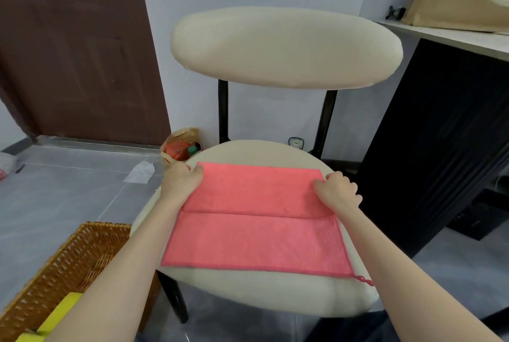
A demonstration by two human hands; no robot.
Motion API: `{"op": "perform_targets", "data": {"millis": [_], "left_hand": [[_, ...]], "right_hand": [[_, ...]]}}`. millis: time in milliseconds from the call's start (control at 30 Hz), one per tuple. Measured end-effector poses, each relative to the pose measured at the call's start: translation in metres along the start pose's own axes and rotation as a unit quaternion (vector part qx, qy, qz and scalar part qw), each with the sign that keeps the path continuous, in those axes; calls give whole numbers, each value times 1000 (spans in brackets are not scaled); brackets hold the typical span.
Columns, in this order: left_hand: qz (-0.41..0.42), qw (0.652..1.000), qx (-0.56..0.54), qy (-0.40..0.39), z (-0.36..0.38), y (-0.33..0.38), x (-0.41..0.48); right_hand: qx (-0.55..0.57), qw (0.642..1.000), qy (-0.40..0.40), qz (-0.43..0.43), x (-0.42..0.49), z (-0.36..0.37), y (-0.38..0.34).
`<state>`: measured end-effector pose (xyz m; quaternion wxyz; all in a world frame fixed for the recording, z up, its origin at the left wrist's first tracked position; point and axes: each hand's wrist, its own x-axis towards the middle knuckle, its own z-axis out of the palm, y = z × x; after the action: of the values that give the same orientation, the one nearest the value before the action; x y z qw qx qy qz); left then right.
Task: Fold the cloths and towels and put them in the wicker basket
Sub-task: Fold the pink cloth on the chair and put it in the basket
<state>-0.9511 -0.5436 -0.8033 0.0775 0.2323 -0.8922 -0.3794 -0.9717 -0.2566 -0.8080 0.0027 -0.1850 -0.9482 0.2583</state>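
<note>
I am looking down at a cream chair seat (pixel 248 286) with a pink cloth (pixel 256 239) spread across it. The cloth's far portion lies doubled over toward me, its folded flap ending in a straight line across the middle, so the first fold seems made or nearly made. My left hand (pixel 181 179) pinches the far left corner of the cloth near the seat's back left edge, fingers closed on the fabric. My right hand (pixel 337 189) grips the far right corner near the seat's back right edge, fingers curled onto the cloth. A small hanging loop (pixel 365 280) trails off the cloth's near right corner.

The wicker basket (pixel 68 267) stands on the floor just left of the chair. Something yellow (pixel 59 317), apparently folded, already lies in it. I judge this cloth still needs further folding before it goes into the basket. No other unfolded cloths are in view.
</note>
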Motion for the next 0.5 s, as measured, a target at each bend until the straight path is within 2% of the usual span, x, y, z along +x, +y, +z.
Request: {"op": "perform_targets", "data": {"millis": [167, 300, 367, 500], "left_hand": [[4, 1000, 7, -20, 3, 3, 17], [-5, 1000, -6, -24, 6, -3, 26], [-2, 1000, -2, -9, 8, -4, 30], [8, 999, 23, 38, 15, -9, 33]], "right_hand": [[43, 999, 4, 1, 11, 5, -1], [128, 992, 0, 1, 18, 4, -4], [152, 988, 3, -2, 20, 5, -4], [131, 991, 17, -35, 21, 10, 1]]}}
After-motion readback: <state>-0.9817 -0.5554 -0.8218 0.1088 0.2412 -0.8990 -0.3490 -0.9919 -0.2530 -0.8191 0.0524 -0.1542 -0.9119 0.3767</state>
